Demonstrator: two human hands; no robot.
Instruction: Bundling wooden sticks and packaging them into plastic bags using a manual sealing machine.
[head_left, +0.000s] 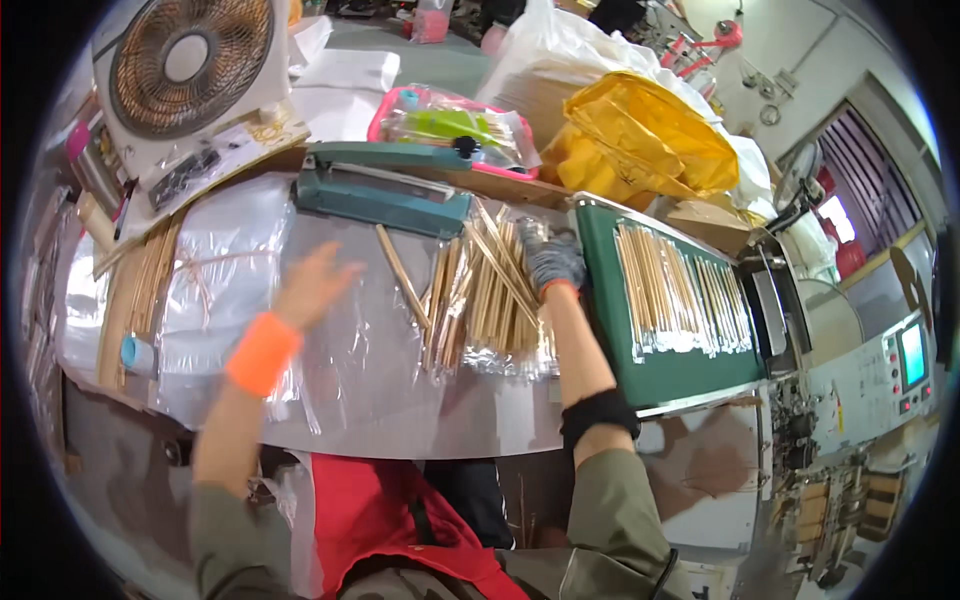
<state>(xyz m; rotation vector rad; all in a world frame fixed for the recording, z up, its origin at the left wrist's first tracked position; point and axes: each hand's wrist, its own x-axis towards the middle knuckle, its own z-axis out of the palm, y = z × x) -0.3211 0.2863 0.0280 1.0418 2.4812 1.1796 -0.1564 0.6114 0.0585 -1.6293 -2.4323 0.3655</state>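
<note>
My left hand (318,285), bare with an orange wristband, is over the grey tabletop beside a stack of clear plastic bags (235,240). Its fingers are apart and nothing shows in them. My right hand (556,262) wears a grey glove. It lies at the right side of a pile of thin wooden sticks in clear wrapping (495,300); its fingertips are partly hidden, so its grip is unclear. A few loose sticks lie across the pile, and one longer stick (403,275) slants on the table to its left.
A teal bag sealer (385,190) stands behind the pile. On my right, a green conveyor belt (610,290) carries wrapped sticks (685,290). A fan (190,65) stands far left. A pink basket (530,165) and a yellow bag (640,130) are at the back.
</note>
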